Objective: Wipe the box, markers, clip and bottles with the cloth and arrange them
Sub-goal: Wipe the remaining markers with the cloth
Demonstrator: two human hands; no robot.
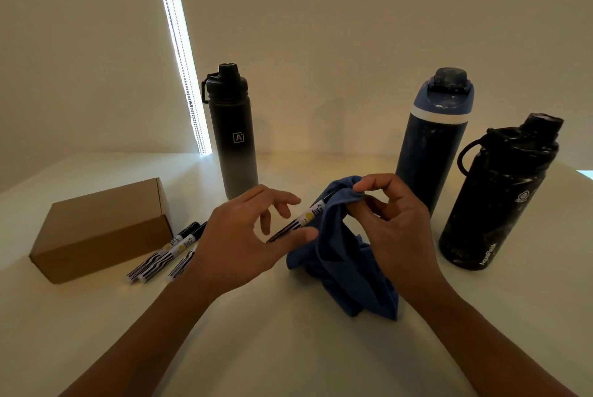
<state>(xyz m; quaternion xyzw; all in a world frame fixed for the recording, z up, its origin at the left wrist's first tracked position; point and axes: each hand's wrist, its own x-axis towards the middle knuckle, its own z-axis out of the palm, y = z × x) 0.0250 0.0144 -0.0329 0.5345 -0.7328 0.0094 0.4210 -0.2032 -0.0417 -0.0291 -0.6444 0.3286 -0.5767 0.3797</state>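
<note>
My left hand (244,236) pinches the lower end of a black-and-white marker (303,218) between thumb and fingers. My right hand (388,220) grips the blue cloth (340,255), which wraps the marker's upper end and hangs down onto the table. Three more markers (173,250) lie side by side next to the brown cardboard box (96,229) at the left. A black bottle (232,133) stands behind my left hand. A dark blue bottle (431,139) and a black speckled bottle (495,197) stand at the right. No clip is visible.
The white table (288,348) meets a pale wall at the back. A bright vertical strip of light with a bead chain (181,53) runs down the wall at the back left.
</note>
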